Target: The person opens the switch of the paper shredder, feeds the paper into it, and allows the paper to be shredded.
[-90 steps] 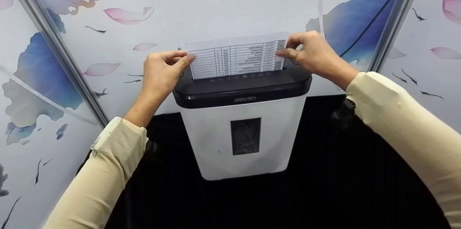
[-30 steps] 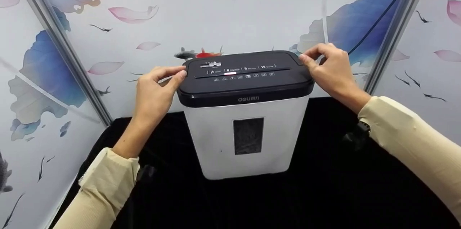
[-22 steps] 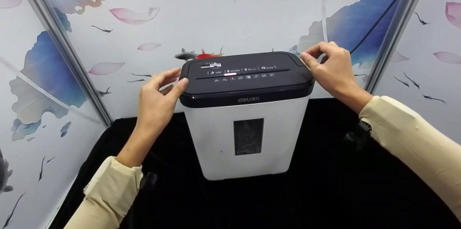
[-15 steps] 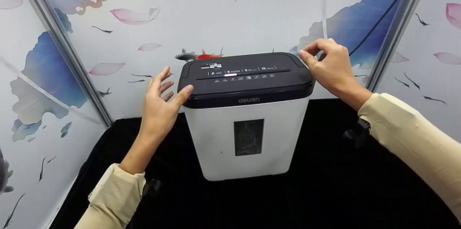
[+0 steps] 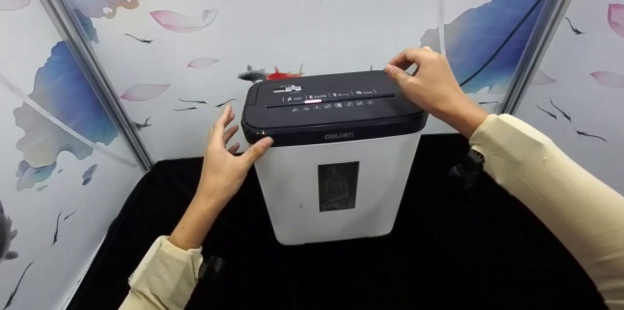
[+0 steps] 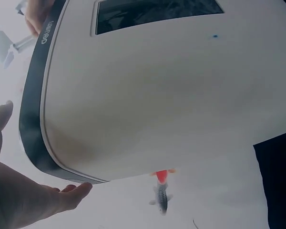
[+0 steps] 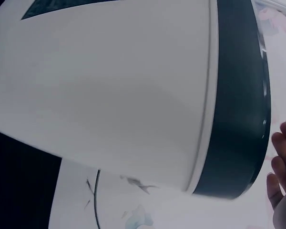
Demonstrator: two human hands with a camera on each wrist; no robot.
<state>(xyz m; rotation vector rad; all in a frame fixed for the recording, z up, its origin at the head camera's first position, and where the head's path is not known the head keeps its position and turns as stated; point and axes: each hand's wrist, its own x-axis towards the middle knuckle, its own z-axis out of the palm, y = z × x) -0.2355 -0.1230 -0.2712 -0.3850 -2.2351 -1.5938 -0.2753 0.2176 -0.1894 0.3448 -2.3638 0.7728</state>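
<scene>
A paper shredder point(image 5: 287, 178) stands upright, white below with a black top point(image 5: 292, 117) and a dark window point(image 5: 338, 186) in front. No paper shows in its narrow feed slot point(image 5: 360, 97). At the front left corner my left hand point(image 5: 226, 164) has its fingers spread and holds nothing. In the left wrist view the fingertips of that left hand point(image 6: 19, 195) are near the rim; whether they touch cannot be told. My right hand point(image 5: 429, 83) is over the right end of the top, thumb and forefinger close together. The right wrist view shows that hand's fingers point(image 7: 282, 164) loosely bent beside the rim.
Black cloth point(image 5: 351, 271) lies under the shredder. Printed white panels point(image 5: 312, 22) with metal frame posts point(image 5: 73, 51) enclose the back and sides. A black cable point(image 5: 516, 25) runs down the right back corner.
The paper sheet, gripped by both hands at first, has gone down into the shredder slot. My left hand has spread and moved down toward the front corner; my right hand has shifted left over the top.
</scene>
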